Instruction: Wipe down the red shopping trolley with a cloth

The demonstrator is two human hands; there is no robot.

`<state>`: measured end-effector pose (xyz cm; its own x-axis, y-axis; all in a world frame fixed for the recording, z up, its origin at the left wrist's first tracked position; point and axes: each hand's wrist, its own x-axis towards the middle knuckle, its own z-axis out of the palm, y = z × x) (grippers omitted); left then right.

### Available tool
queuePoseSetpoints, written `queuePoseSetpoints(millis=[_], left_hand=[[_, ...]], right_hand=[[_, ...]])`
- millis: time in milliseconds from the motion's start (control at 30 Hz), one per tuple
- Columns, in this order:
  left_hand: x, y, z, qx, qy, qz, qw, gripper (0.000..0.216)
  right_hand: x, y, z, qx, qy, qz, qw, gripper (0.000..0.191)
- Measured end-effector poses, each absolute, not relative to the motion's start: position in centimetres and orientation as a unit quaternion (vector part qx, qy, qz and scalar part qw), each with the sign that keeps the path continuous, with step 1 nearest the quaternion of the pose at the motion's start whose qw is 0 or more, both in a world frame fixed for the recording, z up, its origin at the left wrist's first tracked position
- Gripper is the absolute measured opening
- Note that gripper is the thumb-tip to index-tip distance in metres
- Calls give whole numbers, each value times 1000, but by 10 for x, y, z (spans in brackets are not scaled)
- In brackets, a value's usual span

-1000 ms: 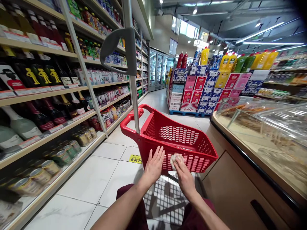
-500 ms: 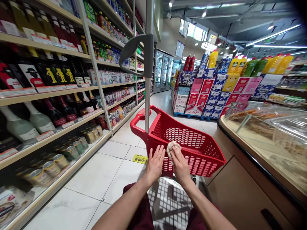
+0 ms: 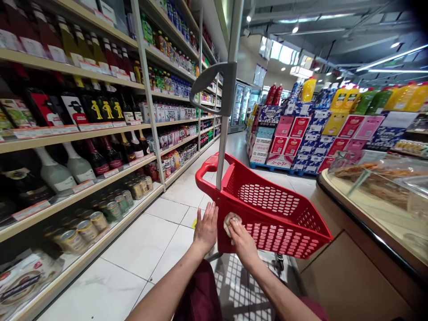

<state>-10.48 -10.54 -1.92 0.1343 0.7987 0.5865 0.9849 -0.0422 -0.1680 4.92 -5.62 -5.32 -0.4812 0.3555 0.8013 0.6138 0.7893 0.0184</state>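
Note:
A red plastic shopping basket cart (image 3: 267, 218) with perforated sides stands in front of me. From its rear end rises a metal pole (image 3: 230, 40) with a grey handle (image 3: 214, 89). My right hand (image 3: 243, 243) presses a crumpled whitish cloth (image 3: 230, 222) against the solid part of the near side wall. Fingers stretched out and slightly spread, my left hand (image 3: 205, 229) is at the rear edge of that wall; whether it touches the plastic I cannot tell. It holds nothing.
Shelves (image 3: 127, 127) of bottles and cans line the left. At the right is a counter (image 3: 354, 240) with a glass guard, close to the basket. Stacked drink cartons (image 3: 294, 133) stand on a blue pallet farther back. White tiles (image 3: 133, 249) cover the floor.
My right hand has slid the cloth toward the basket's rear end. My left hand has shifted to the wall's rear edge. The view has turned a little left.

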Motion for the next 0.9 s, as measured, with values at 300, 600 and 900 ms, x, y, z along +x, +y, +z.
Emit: queuePoseSetpoints(millis=[300, 600, 900], left_hand=[[-127, -110, -15, -680, -667, -166, 253, 66], [-118, -93, 13, -674, -649, -223, 272, 73], [-75, -67, 18, -730, -595, -182, 281, 71]], right_hand=[[22, -59, -40, -270, -859, -146, 409, 37], [11, -42, 13, -318, -803, -89, 497, 46], [117, -16, -42, -465, -737, -93, 481, 57]])
